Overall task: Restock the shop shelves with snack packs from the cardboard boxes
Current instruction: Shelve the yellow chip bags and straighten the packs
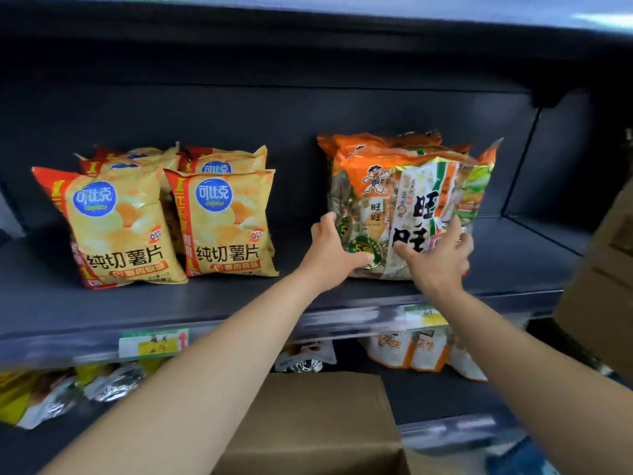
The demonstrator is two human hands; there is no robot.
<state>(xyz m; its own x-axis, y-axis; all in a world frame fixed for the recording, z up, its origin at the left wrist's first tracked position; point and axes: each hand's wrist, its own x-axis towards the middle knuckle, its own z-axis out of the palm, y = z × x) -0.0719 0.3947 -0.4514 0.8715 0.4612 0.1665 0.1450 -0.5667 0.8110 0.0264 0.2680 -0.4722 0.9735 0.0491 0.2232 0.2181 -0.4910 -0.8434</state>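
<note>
Orange-and-white rice cracker pack stands upright at the front of its row on the dark shelf, leaning on matching packs behind. The left hand clasps its lower left edge, thumb across the front; the right hand lies spread and flat against the lower right face. Slick film looks like the main risk: released off-balance, it may slump over the lip toward the cardboard box below, and a hard shove could crush crackers or skew the row.
</note>
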